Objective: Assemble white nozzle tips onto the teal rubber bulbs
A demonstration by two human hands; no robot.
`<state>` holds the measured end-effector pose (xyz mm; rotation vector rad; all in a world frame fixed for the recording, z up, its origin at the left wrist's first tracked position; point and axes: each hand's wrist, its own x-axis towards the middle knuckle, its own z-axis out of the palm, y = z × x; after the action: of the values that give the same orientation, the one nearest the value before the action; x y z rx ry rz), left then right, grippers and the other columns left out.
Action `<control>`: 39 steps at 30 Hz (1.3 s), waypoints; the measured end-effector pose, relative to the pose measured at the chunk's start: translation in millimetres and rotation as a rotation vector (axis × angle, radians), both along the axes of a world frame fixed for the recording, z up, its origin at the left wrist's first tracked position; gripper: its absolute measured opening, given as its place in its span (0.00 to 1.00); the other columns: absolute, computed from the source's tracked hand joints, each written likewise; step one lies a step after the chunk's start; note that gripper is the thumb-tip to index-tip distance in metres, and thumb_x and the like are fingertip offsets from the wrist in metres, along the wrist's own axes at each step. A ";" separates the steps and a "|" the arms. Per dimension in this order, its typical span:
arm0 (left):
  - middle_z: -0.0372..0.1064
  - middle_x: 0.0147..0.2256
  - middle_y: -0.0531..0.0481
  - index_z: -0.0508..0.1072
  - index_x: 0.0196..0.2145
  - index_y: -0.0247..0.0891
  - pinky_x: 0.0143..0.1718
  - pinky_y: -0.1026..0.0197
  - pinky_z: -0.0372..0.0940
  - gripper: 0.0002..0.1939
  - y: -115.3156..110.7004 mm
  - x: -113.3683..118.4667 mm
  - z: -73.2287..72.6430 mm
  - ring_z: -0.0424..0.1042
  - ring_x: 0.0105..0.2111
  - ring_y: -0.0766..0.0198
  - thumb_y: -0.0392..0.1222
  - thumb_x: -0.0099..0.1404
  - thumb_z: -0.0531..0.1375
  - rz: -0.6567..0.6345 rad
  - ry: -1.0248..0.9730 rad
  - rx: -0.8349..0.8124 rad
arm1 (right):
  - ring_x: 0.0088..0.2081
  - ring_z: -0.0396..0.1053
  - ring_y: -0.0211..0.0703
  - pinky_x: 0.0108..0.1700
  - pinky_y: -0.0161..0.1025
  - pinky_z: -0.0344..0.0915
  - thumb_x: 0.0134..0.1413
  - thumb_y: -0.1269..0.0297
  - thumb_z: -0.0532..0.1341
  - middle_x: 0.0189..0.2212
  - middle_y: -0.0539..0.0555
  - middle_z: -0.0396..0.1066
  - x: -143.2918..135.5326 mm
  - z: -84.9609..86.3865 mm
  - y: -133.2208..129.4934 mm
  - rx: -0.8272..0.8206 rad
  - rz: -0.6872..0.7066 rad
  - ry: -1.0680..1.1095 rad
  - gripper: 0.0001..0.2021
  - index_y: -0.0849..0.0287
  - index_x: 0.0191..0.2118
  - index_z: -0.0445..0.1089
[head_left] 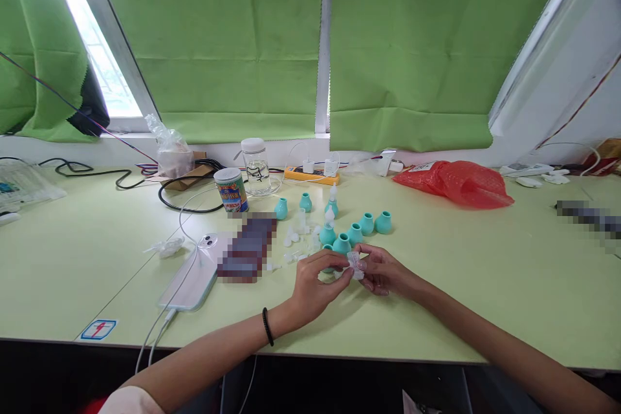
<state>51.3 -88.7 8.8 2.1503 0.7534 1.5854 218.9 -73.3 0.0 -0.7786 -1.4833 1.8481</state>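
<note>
Between my two hands is a small translucent white plastic piece point(356, 264) with several lobes. My left hand point(313, 281) pinches it from the left with thumb and fingertips. From the right, my right hand point(385, 272) grips the same piece. Just beyond my fingers stand several turquoise rubber bulbs point(342, 244) with open necks, one partly hidden behind my left hand. Two bulbs farther back carry clear pointed tips point(332, 193). To the left of the bulbs lie loose translucent plastic parts point(292, 235).
Left of the parts lie a blurred dark rectangular object point(250, 249) and a phone point(196, 272) with a white cable. A tin point(231, 190), a lidded jar point(256, 167) and an orange power strip point(311, 175) stand behind. A red plastic bag point(453, 184) lies at the back right.
</note>
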 end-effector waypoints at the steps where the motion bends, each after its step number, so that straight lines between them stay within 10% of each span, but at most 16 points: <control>1: 0.69 0.25 0.48 0.70 0.25 0.33 0.29 0.65 0.65 0.01 0.4 -0.1 -0.5 0.67 0.26 0.68 0.33 0.51 0.58 -0.008 -0.006 0.009 | 0.10 0.51 0.26 0.10 0.25 0.44 0.47 0.58 0.55 0.13 0.45 0.62 0.4 0.4 0.2 0.013 -0.001 -0.011 0.11 0.60 0.32 0.56; 22: 0.63 0.25 0.48 0.63 0.30 0.32 0.25 0.64 0.60 0.05 4.8 -2.8 -5.8 0.60 0.27 0.67 0.32 0.60 0.48 0.042 0.466 0.360 | 0.06 0.53 0.31 0.06 0.26 0.45 0.47 0.59 0.51 0.07 0.49 0.61 6.2 3.9 5.6 -0.229 0.137 -0.022 0.13 0.65 0.24 0.61; 39: 0.65 0.27 0.46 0.70 0.29 0.32 0.28 0.63 0.62 0.06 10.6 -4.5 -3.1 0.63 0.29 0.67 0.37 0.56 0.55 -0.168 0.231 0.131 | 0.05 0.51 0.30 0.06 0.27 0.43 0.49 0.60 0.47 0.07 0.50 0.61 8.8 -6.2 8.8 -0.365 0.193 -0.014 0.16 0.65 0.21 0.62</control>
<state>46.8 -78.1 5.7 2.4501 0.5302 1.3506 227.7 -64.5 -6.2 -0.8395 -1.2812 2.3042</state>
